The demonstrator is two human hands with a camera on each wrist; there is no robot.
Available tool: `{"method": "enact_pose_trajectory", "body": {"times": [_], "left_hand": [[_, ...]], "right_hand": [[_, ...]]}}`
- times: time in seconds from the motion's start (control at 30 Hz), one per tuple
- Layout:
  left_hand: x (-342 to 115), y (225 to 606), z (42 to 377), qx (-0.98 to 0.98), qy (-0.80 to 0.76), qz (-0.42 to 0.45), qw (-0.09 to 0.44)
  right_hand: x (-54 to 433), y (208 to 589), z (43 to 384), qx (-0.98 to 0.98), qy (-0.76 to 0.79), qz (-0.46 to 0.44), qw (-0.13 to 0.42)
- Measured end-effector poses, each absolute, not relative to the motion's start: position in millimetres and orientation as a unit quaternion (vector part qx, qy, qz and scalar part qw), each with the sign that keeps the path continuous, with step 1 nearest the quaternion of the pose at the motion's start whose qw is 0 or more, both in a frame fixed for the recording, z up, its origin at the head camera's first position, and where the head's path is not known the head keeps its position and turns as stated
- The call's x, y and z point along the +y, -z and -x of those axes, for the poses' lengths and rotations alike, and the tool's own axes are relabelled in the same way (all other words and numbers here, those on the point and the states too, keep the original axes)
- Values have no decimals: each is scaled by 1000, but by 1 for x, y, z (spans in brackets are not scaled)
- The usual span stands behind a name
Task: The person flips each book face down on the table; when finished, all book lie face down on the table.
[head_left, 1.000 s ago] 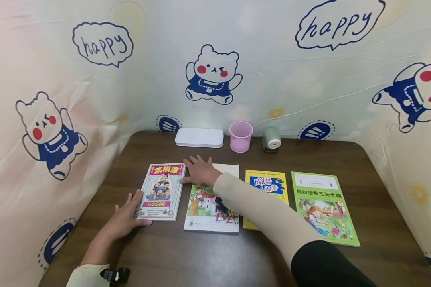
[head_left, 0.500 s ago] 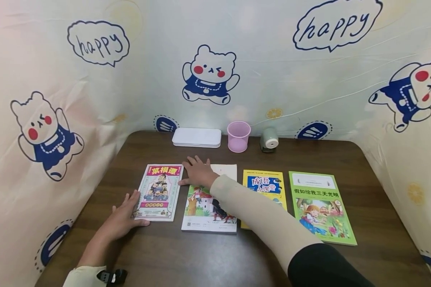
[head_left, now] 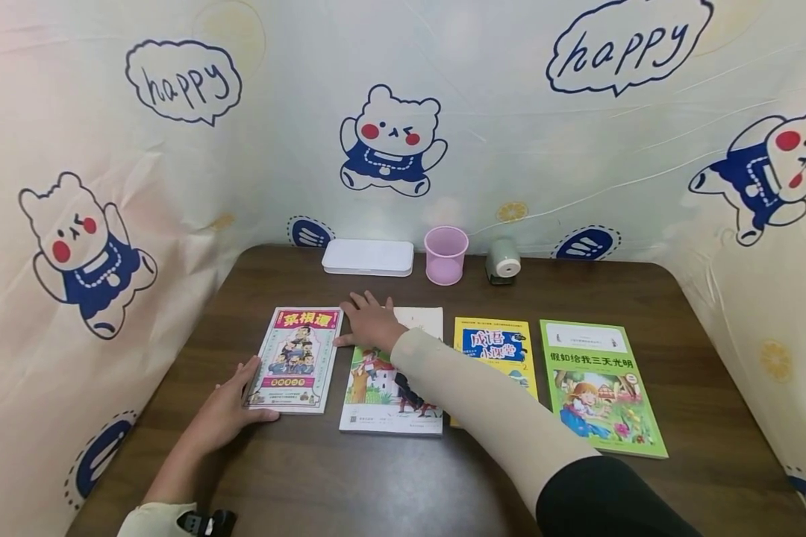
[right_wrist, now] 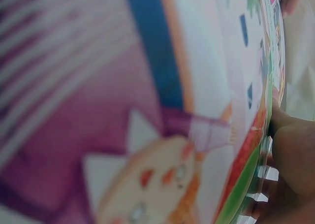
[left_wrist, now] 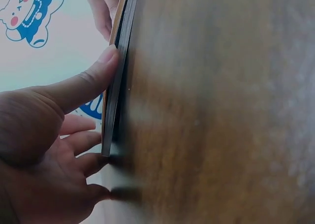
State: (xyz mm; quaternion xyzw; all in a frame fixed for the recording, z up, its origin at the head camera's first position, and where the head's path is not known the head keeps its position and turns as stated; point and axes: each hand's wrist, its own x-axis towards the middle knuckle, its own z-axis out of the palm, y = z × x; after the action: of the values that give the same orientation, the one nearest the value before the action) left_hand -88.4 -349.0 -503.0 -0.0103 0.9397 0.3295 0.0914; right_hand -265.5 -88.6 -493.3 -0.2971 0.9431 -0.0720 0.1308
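My left hand point(head_left: 225, 414) rests at the near left corner of a pink-and-white book point(head_left: 295, 362). Its thumb lies against the near edge, and its fingers are along the left side. In the left wrist view the left thumb point(left_wrist: 86, 81) touches the book's edge point(left_wrist: 119, 66), with the fingers spread loosely below. Above the top of a white illustrated book point(head_left: 389, 429), my right hand point(head_left: 376, 324) reaches over with spread fingers. Its thumb and fingertips are by the pink book's far right corner; whether they touch it is hard to tell.
A yellow book point(head_left: 500, 343), partly under the right sleeve point(head_left: 483, 388), and a green book point(head_left: 604, 395) lie to the right on the brown table point(head_left: 322, 485). Behind stand a white flat case point(head_left: 368, 257), a pink cup point(head_left: 446, 257) and a grey-green device point(head_left: 504, 261).
The view has shifted slightly. The left fingers have slid a little nearer, along the pink book's left edge. The right hand has stayed nearly still.
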Motion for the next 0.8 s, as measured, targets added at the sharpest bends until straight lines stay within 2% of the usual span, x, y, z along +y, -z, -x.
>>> {"method": "enact_pose_trajectory", "body": {"times": [0.4, 0.67, 0.8], "left_hand": [[-352, 497, 85, 930, -363, -26, 52], [-356, 489, 84, 908, -409, -2, 95], [-356, 484, 81, 882, -460, -3, 100]], "right_hand": [[-93, 497, 269, 946, 62, 283, 142], [-91, 494, 266, 945, 71, 286, 144], [-92, 496, 268, 945, 69, 282, 152]]}}
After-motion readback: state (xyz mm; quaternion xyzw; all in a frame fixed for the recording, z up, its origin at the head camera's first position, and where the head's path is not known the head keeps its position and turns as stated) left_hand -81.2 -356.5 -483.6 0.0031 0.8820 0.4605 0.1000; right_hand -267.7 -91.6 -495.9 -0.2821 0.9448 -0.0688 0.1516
